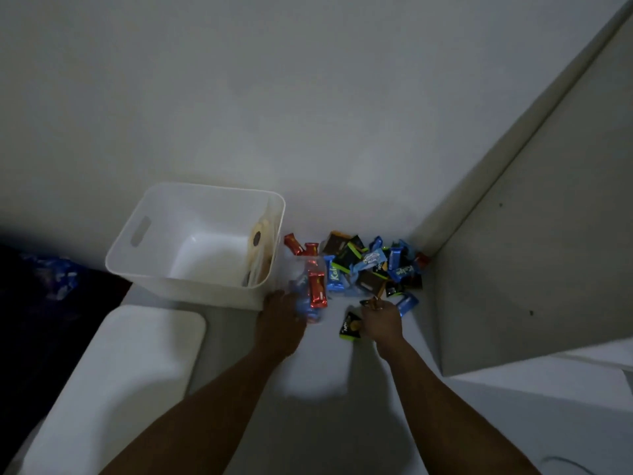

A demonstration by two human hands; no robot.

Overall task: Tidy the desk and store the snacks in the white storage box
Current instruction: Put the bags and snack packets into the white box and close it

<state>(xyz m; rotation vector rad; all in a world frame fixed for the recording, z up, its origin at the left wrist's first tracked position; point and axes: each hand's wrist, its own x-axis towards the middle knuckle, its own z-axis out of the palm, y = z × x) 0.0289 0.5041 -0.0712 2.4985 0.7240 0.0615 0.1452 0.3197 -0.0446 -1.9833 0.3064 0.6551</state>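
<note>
A white storage box (pixel 144 269) with a handle slot stands on the white desk, a few pale round snacks leaning against its right inner wall. Right of it lies a heap of several wrapped snacks (pixel 370 265) in red, blue, black and brown. My left hand (pixel 281 320) grips a clear bag (pixel 310 293) with a red and some blue packs inside, just right of the box's near corner. My right hand (pixel 382 318) pinches a small dark brown pack (pixel 371 302) at the heap's near edge. A black and yellow pack (pixel 351 326) lies beside that hand.
A white wall runs behind the desk, and a pale panel (pixel 531 252) closes in the right side, boxing the heap into a corner. A white cushioned chair back (pixel 113 378) sits at the lower left. Dark floor shows at far left.
</note>
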